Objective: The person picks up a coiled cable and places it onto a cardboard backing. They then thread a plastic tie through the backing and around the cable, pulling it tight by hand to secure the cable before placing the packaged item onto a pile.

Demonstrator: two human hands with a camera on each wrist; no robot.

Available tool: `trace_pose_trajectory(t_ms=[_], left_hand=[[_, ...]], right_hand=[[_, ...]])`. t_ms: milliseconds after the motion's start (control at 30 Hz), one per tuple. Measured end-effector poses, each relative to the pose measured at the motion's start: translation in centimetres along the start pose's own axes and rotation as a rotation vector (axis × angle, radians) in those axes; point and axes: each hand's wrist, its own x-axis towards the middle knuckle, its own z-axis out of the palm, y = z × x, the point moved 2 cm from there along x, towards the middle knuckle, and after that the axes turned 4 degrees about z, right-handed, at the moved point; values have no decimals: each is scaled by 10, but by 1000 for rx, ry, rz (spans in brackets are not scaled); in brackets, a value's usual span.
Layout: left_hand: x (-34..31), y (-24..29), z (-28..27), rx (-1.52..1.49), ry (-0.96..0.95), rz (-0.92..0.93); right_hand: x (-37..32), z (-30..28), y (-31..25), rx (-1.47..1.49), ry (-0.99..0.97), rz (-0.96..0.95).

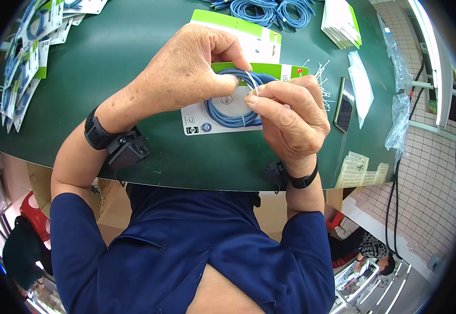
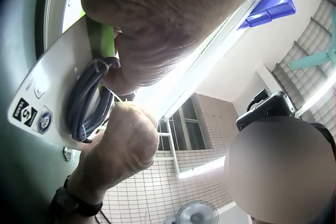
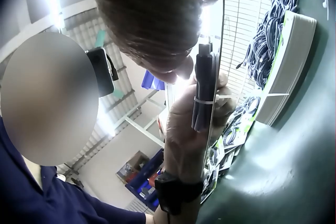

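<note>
A coiled blue cable (image 1: pixel 227 121) lies against a white and green card (image 1: pixel 199 116) in the head view. The left hand (image 1: pixel 186 68) holds the card and coil at the top, thumb on the coil and index finger at the card's upper edge. A thin white tie (image 1: pixel 251 81) loops there, and the right hand (image 1: pixel 293 112) pinches its end between thumb and index finger. Another tie binds the coil's lower side. In the right wrist view, the cable's connector (image 3: pixel 205 69) stands along the card with a white tie (image 3: pixel 203 100) around it.
Carded cables (image 1: pixel 21 78) pile at the left. Behind the hands are more cards (image 1: pixel 238 32) and loose coiled cables (image 1: pixel 254 9); another card stack (image 1: pixel 339 23) stands back right. Loose white ties (image 1: pixel 323 78), a phone (image 1: pixel 344 104) and a plastic bag (image 1: pixel 360 86) lie to the right.
</note>
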Motion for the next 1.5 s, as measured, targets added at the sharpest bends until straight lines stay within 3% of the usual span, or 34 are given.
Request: trace_pose_trajectory(t_ms=[467, 567, 700, 800, 867, 900, 1000, 1067, 1100, 1167, 1433, 1467, 1500], left_hand=[[-2, -9, 6, 89, -16, 43], [-1, -7, 4, 8, -111, -98], [0, 1, 2, 97, -98, -63], [0, 7, -2, 37, -29, -10], [0, 11, -6, 8, 0, 15], [0, 15, -7, -29, 3, 12], [1, 23, -10, -92, -10, 10], [0, 24, -12, -128, -38, -34], [0, 24, -11, -147, -51, -60], [1, 23, -10, -138, -55, -55], [1, 19, -7, -127, -26, -46], [1, 18, -6, -136, -39, -52], [2, 17, -5, -145, -51, -58]], right_hand=[[6, 12, 3, -24, -127, 61], [9, 9, 0, -76, -182, 67], [15, 2, -3, -82, -168, 86], [20, -30, 8, 123, -61, 329], [8, -46, 34, 141, 278, 470], [4, -43, 43, 141, 288, 470], [-6, -28, 70, 551, 190, 763], [-15, -11, 60, 555, -177, 722], [-25, -1, 54, 556, -165, 725], [-46, 20, 41, 858, -141, 598], [-55, 21, 48, 604, -293, 486], [-55, 20, 48, 603, -293, 488], [-54, 22, 49, 990, -214, 730]])
